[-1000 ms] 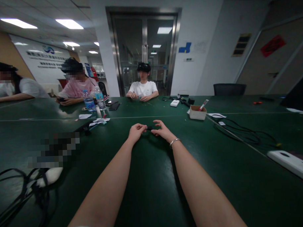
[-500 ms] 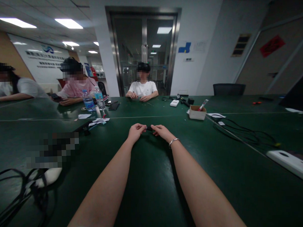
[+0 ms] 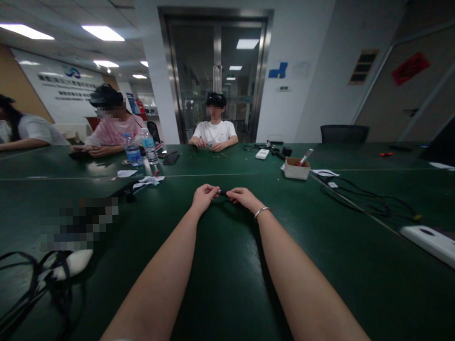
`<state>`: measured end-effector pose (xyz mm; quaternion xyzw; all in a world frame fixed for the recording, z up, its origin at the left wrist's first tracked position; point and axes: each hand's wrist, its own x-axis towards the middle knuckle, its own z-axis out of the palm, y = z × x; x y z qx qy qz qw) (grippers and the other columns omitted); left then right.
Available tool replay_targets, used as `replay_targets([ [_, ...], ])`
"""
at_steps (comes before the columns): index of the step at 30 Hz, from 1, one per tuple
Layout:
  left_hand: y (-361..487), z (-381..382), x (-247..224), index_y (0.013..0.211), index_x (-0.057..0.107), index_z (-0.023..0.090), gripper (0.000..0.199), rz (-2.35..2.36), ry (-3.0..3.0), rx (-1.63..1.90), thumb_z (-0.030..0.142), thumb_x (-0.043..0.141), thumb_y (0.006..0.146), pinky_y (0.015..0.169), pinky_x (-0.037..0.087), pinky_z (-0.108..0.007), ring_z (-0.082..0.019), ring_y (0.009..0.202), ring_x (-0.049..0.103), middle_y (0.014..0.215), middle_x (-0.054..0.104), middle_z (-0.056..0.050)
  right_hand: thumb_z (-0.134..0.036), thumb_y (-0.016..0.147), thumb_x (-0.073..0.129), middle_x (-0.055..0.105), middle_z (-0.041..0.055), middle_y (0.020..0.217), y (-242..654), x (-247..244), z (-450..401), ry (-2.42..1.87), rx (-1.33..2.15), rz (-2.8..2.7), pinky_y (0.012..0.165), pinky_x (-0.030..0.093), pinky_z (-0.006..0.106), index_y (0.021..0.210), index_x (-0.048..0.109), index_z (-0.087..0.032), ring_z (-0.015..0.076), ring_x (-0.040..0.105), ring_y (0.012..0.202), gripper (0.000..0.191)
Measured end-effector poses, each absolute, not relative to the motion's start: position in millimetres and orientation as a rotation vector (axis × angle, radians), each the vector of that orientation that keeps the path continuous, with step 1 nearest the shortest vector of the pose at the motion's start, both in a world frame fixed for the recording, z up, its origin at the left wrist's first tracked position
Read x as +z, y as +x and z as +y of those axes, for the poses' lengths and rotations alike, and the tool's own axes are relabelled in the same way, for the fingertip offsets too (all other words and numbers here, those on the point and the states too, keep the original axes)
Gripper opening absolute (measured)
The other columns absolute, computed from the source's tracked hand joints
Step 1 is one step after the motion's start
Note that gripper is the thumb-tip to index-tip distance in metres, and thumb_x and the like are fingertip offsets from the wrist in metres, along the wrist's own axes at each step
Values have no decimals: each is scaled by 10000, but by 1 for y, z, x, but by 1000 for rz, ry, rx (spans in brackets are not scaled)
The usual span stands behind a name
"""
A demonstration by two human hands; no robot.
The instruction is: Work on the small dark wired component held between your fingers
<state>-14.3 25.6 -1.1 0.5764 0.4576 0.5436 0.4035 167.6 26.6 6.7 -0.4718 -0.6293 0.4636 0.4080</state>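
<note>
Both my arms reach forward over the dark green table [image 3: 223,270]. Between my fingertips is a small, dark, stick-like object [image 3: 223,192], too small to name. My left hand [image 3: 205,198] pinches its left end, where a lighter bit shows at the fingertips. Its right end sits in the closed fingers of my right hand [image 3: 244,197], with a silver bracelet [image 3: 261,213] on that wrist. The fingers hide part of the object, and it is held just above the tabletop.
Paper scraps [image 3: 149,180] and two water bottles [image 3: 133,153] stand ahead to the left. A small cardboard box [image 3: 296,171] holds a pen-like item. Black cables [image 3: 366,198] and a white power strip [image 3: 435,245] lie right. A white mouse [image 3: 78,261] lies left. Several people sit across.
My hands stay almost in place, and slightly more of the dark object shows between them. At the left, a co-worker's hands with a dark device have lowered a little.
</note>
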Motion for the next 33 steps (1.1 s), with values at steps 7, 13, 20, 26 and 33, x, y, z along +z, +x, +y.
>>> replay_targets([
  [7,-14,24,1,801,618,151,344,1164,1441,1382,444,719,652,609,438,-263,-166,704,648,739,693,-59,-366,798,652,655,59,743,168,7,26,-1218,1165,-1579,553,458,176,774,680,-111,96,575,636,258],
  [13,-14,24,0,818,594,157,336,1122,1469,1328,452,691,690,551,429,-249,-127,572,599,650,653,-27,-224,784,659,642,23,668,167,12,22,-1186,1222,-1528,570,455,174,765,681,-123,84,571,592,105],
  [20,-13,24,-3,850,601,167,286,1112,1570,1237,415,666,721,572,440,-248,-115,551,584,623,633,-6,-175,777,626,640,17,642,167,3,32,-1180,1217,-1474,566,476,195,710,647,-129,86,566,539,85],
  [26,-12,20,-1,858,610,155,286,1094,1641,1167,363,707,686,661,467,-293,-146,623,612,668,655,-31,-169,757,624,638,18,627,168,1,34,-1194,1198,-1456,558,485,188,695,636,-137,92,581,545,71],
  [33,-14,19,0,664,609,190,477,1267,1816,1028,623,457,794,544,386,-273,-147,510,549,555,607,-18,-171,756,630,632,23,619,167,5,29,-1186,1211,-1458,539,477,181,674,632,-129,87,573,536,92],
])
